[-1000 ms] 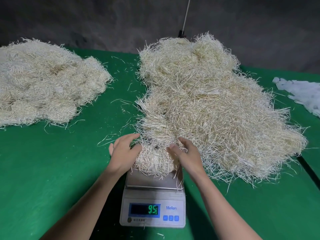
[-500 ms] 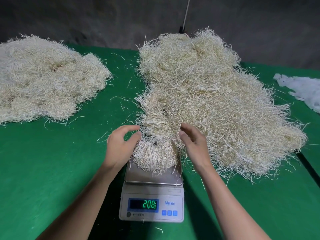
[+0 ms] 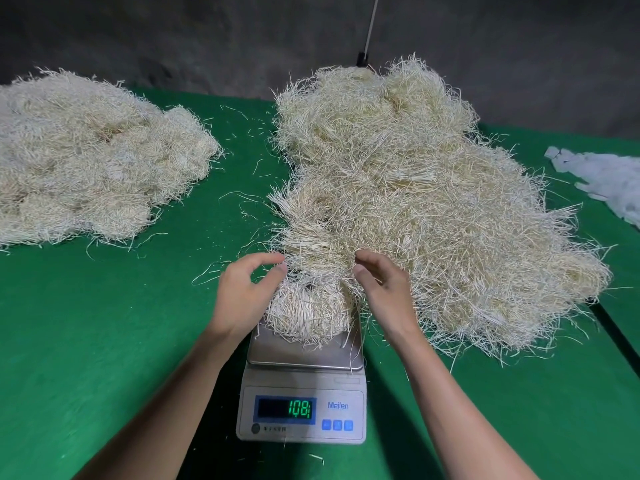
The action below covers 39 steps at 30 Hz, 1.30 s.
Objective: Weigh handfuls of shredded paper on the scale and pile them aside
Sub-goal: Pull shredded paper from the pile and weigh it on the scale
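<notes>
A small handful of cream shredded paper (image 3: 308, 310) sits on the steel pan of a white digital scale (image 3: 301, 358) at the table's near middle. Its green display (image 3: 285, 408) reads 108. My left hand (image 3: 242, 292) is at the handful's left side with fingers curved and the thumb tip against the strands. My right hand (image 3: 384, 289) is at its right side, fingers loosely bent and brushing the paper. Neither hand grips anything. Behind the scale spreads the large source pile (image 3: 415, 209), whose near edge runs into the handful.
A second wide pile of shredded paper (image 3: 86, 161) lies at the far left of the green table (image 3: 104, 341). White paper scraps (image 3: 609, 181) sit at the far right edge. A dark seam (image 3: 620, 337) splits the table on the right. Loose strands are scattered between the piles.
Both hands have lifted off the handful and now sit at its sides a little further back. The display went from 95 to 208 to 108.
</notes>
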Tool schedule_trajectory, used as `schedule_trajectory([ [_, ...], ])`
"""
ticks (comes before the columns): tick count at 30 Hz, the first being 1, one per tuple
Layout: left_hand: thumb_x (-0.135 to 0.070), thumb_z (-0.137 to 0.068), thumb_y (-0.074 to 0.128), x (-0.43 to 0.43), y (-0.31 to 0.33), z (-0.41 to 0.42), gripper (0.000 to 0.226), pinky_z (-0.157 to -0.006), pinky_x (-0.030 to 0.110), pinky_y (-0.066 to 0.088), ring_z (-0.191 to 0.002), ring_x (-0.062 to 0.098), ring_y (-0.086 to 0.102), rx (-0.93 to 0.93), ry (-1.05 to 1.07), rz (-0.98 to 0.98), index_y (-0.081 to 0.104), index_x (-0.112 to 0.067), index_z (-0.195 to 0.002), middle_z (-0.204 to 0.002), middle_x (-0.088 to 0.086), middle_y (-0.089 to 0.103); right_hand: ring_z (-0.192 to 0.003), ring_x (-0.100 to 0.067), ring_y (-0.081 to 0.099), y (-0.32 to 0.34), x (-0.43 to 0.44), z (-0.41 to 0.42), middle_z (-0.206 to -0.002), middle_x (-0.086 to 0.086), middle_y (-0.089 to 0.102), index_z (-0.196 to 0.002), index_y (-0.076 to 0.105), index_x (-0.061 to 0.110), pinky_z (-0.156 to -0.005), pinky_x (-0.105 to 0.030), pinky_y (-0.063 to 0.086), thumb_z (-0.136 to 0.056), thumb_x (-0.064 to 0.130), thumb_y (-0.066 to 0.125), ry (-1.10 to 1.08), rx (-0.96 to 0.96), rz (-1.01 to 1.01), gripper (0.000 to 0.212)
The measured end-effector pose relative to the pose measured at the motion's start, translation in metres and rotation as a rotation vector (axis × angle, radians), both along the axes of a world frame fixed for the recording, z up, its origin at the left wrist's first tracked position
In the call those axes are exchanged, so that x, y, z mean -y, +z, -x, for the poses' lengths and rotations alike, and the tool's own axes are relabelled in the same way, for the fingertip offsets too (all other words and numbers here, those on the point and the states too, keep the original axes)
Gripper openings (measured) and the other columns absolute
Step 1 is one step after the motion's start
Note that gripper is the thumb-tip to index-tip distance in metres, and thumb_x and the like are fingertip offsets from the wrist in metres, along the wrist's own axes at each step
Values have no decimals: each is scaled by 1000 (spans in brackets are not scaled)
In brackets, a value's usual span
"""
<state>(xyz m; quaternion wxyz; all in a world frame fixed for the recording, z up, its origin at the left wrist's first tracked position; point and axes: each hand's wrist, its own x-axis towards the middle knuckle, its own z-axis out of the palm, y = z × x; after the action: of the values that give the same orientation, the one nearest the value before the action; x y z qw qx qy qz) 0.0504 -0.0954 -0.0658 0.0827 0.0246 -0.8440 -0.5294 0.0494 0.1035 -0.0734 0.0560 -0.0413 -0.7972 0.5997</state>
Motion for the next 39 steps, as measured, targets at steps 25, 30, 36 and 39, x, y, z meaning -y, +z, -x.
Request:
schedule_trajectory([
  [25,-42,-101,23,-31,-72,0,42,-91,33,44,-100,27,58,198,-40,77,57,-18,-105,-107,10,63,-143,-18,16,-53,28,-2,-151,13,25,-148,21,35,-117,-43,16,-87,66,42,190,229,-321,71],
  [30,-43,-100,36,-54,-47,9,42,-106,44,38,-118,19,54,205,180,-564,54,-19,-130,-127,3,59,-117,2,42,-32,61,1,-119,26,42,-133,46,30,-82,6,24,-94,38,54,10,27,-35,41],
  [36,-59,-88,45,-47,29,45,62,-75,35,55,-91,26,68,424,-17,-904,63,-6,-115,-101,13,71,-83,4,60,20,73,16,-92,19,65,-95,59,34,-72,-14,48,-90,34,59,-13,-202,186,6],
  [39,-47,-95,46,-62,38,40,52,-68,33,58,-84,22,71,368,-43,-766,59,-2,-119,-95,12,73,-112,-9,44,45,57,45,-122,1,46,-108,53,18,-99,-35,41,-89,27,61,-187,-234,-15,23],
])
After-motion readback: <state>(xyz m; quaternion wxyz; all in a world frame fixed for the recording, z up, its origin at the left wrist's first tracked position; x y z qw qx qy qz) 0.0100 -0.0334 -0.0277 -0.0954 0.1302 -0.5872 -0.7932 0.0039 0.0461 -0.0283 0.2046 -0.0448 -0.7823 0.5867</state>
